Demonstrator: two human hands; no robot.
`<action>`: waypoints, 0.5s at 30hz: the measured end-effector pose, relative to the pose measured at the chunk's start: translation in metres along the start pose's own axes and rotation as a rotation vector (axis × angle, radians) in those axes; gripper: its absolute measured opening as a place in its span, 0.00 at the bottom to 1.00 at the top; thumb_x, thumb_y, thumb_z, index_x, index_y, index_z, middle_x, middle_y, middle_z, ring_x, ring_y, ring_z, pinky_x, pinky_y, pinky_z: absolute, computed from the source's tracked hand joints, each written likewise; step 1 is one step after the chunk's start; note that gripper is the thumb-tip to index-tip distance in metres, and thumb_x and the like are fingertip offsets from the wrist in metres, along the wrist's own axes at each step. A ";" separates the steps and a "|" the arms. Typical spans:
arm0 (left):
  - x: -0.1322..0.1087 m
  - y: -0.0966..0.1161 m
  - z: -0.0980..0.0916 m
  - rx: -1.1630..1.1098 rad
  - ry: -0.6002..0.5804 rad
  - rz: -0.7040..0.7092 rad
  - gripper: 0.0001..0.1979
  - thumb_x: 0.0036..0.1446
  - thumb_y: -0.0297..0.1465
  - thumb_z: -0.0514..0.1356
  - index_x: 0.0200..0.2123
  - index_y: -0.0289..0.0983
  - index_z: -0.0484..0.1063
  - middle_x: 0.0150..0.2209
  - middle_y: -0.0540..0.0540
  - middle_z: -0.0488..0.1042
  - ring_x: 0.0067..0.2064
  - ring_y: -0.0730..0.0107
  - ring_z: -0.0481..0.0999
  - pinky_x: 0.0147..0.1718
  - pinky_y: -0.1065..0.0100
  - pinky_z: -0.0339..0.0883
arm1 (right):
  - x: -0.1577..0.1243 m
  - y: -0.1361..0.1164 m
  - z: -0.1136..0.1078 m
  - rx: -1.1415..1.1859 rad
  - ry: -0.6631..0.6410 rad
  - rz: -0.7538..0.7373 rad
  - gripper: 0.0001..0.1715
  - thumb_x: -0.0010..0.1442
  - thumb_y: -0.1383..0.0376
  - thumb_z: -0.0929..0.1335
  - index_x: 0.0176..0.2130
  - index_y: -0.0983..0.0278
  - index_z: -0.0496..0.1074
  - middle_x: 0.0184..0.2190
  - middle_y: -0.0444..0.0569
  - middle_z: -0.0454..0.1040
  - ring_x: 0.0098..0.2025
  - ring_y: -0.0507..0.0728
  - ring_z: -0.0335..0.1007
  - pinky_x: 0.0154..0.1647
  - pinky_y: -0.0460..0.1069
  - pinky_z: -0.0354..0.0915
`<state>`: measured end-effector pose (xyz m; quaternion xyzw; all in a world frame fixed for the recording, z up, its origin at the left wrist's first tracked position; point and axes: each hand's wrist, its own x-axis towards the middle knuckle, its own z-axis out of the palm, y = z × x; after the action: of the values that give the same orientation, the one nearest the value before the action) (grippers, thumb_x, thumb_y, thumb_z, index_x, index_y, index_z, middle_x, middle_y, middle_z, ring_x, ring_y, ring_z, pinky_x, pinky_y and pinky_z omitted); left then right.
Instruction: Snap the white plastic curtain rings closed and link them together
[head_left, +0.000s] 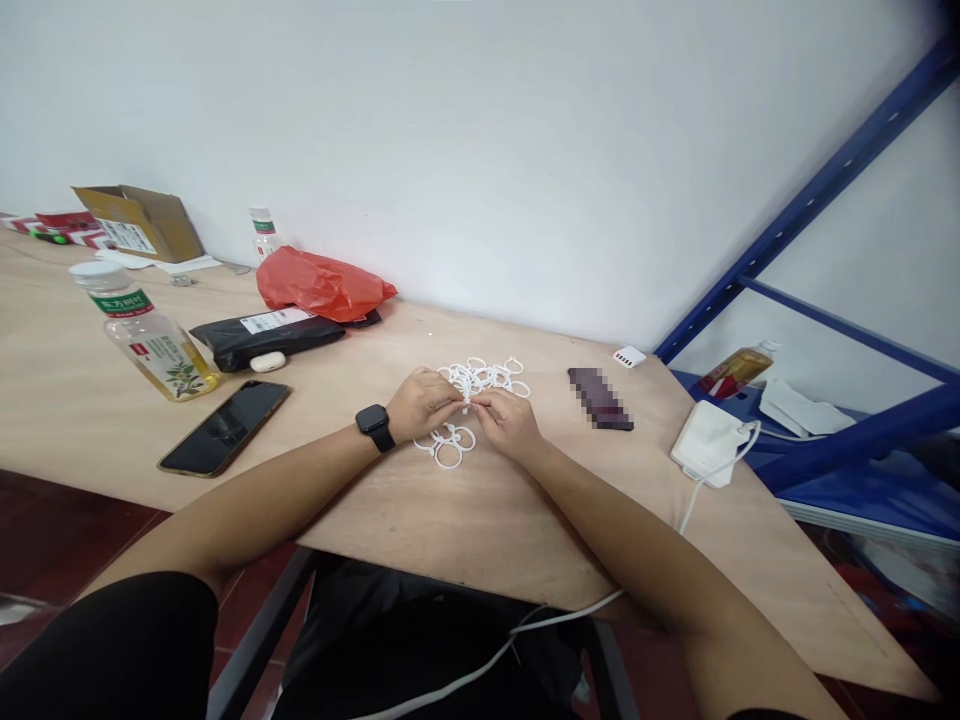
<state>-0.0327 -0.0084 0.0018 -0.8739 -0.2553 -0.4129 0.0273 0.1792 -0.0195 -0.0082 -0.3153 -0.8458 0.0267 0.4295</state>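
My left hand (425, 402), with a black watch on the wrist, and my right hand (508, 420) meet over the table. Both are closed, thumb against fingers, pinching a small white plastic piece (466, 403) between them; it looks like part of one of the white rings, but the fingers cover most of it. Just behind the hands lies a heap of thin white plastic rings (514, 367), each with a small knob. Nearer to me, below the left hand's fingers, several more loose white rings (449, 455) rest on the wood.
The wooden table (450, 530) holds a phone (225, 428), a drink bottle (154, 345), a black parcel (262, 335) and a red plastic bag (319, 283) to the left. On the right are a pixelated dark object (600, 398), a white adapter (709, 443) with its cable, and a blue rack (847, 325).
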 end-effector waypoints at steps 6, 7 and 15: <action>0.000 0.001 0.000 0.005 0.020 0.009 0.11 0.65 0.36 0.58 0.33 0.37 0.75 0.31 0.48 0.80 0.34 0.69 0.76 0.38 0.64 0.62 | 0.000 -0.001 0.001 -0.008 0.008 0.013 0.10 0.65 0.66 0.64 0.39 0.60 0.76 0.35 0.49 0.80 0.39 0.56 0.77 0.40 0.50 0.71; 0.000 0.001 0.001 0.003 0.023 0.010 0.11 0.65 0.35 0.58 0.33 0.37 0.75 0.30 0.48 0.80 0.34 0.69 0.76 0.37 0.64 0.62 | 0.000 -0.002 0.001 -0.009 0.013 0.008 0.10 0.65 0.66 0.64 0.39 0.60 0.76 0.35 0.49 0.80 0.38 0.56 0.77 0.40 0.50 0.71; -0.001 -0.001 0.004 0.010 0.022 -0.040 0.11 0.64 0.36 0.58 0.32 0.37 0.74 0.30 0.48 0.79 0.34 0.69 0.77 0.38 0.64 0.63 | 0.001 -0.001 0.003 0.036 0.076 0.015 0.10 0.65 0.66 0.65 0.38 0.60 0.76 0.34 0.48 0.80 0.38 0.55 0.77 0.40 0.49 0.71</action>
<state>-0.0307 -0.0066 -0.0020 -0.8639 -0.2743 -0.4217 0.0262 0.1759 -0.0194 -0.0090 -0.3147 -0.8259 0.0333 0.4665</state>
